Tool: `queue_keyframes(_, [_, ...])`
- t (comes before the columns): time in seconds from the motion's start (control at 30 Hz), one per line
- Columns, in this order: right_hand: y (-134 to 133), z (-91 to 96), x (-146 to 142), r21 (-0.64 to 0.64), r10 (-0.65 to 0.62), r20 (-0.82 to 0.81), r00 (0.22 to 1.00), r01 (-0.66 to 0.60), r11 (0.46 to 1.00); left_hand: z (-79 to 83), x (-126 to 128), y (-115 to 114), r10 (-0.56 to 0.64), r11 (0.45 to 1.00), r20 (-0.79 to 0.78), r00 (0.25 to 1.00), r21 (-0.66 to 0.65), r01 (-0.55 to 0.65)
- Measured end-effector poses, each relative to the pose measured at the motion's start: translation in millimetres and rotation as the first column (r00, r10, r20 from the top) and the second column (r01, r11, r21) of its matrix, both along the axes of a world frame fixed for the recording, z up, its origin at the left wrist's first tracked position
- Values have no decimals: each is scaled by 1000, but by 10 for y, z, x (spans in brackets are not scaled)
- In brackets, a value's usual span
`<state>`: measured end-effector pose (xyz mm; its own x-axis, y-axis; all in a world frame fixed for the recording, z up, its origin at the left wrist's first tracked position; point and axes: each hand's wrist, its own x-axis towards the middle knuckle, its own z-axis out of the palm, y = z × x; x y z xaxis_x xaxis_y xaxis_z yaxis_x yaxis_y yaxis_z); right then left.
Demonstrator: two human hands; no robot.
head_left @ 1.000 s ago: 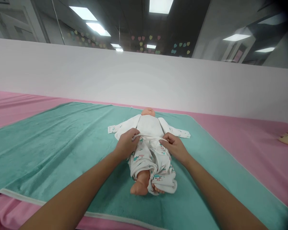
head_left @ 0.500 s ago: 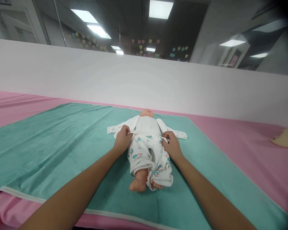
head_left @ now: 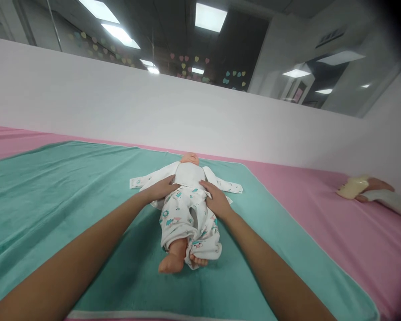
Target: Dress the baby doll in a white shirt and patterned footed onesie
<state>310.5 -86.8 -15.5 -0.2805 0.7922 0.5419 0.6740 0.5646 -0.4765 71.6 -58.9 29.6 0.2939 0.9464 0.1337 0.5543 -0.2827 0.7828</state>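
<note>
A baby doll [head_left: 191, 174] lies on its back on a green blanket [head_left: 100, 178], head toward the wall. It wears a white top with sleeves spread to both sides and printed white pants [head_left: 178, 214]. One bare foot [head_left: 172, 263] sticks out of a pant leg; toes show at the other cuff. My left hand [head_left: 161, 188] lies at the doll's waist on the left, fingers stretched over the waistband. On the other side my right hand [head_left: 217, 200] rests on the waist, open, its fingertips on the top's lower edge.
A pink cover [head_left: 297, 187] lies under the blanket. Far right on it are a pale yellow object [head_left: 353, 186] and a skin-toned and white shape [head_left: 387, 198], perhaps another doll. A white wall [head_left: 147, 111] stands behind, with a window [head_left: 217, 58] above it.
Both hands have let go of the waistband they pinched and now lie on the doll's waist with fingers extended. The view has shifted right, showing more of the things at far right.
</note>
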Motion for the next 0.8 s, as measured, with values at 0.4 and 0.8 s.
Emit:
queue_keyframes(0.4, [482, 416, -49, -124, -224, -6, 974, 222, 967, -48, 9, 282, 21, 986, 370, 929, -163, 42])
queue_keyframes(0.8, [570, 80, -78, -397, -455, -260, 852, 335, 855, -290, 80, 359, 273, 960, 113, 955, 23, -277])
